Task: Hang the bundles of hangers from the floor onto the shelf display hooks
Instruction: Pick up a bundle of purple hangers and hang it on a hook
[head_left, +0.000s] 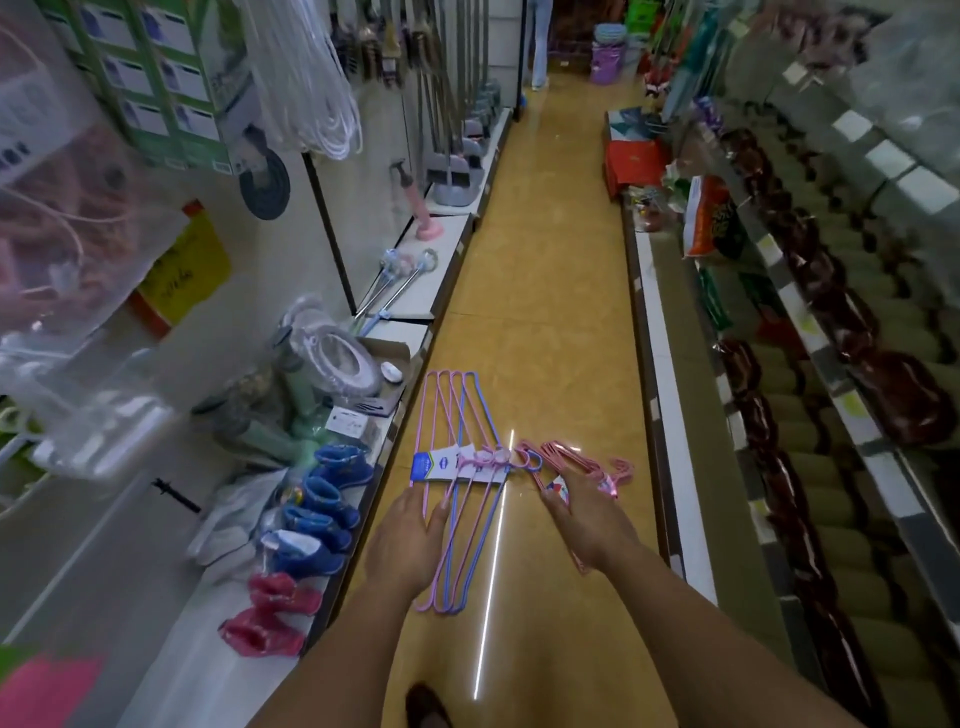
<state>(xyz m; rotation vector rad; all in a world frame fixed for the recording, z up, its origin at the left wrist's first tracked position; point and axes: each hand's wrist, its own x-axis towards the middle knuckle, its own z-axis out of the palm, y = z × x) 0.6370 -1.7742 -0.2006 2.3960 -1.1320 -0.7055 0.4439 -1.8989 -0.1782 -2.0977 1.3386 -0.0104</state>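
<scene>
Several bundles of pink and blue wire hangers (462, 415) lie fanned out on the yellow floor, each with a white and blue card label (436, 466). To their right lies a smaller heap of pink hangers (576, 457). My left hand (410, 540) reaches down over the lower left part of the big bundles, fingers spread and touching them. My right hand (587, 514) rests flat on the pink heap, fingers apart. Neither hand has closed around anything. No display hooks for hangers are clearly visible.
Low white shelf (291, 613) on the left carries blue boots (322, 509) and pink boots (270, 608). Bagged goods and hoses hang above it. Right shelving (670, 426) holds packaged goods. A person's legs (540, 47) stand at the aisle's far end.
</scene>
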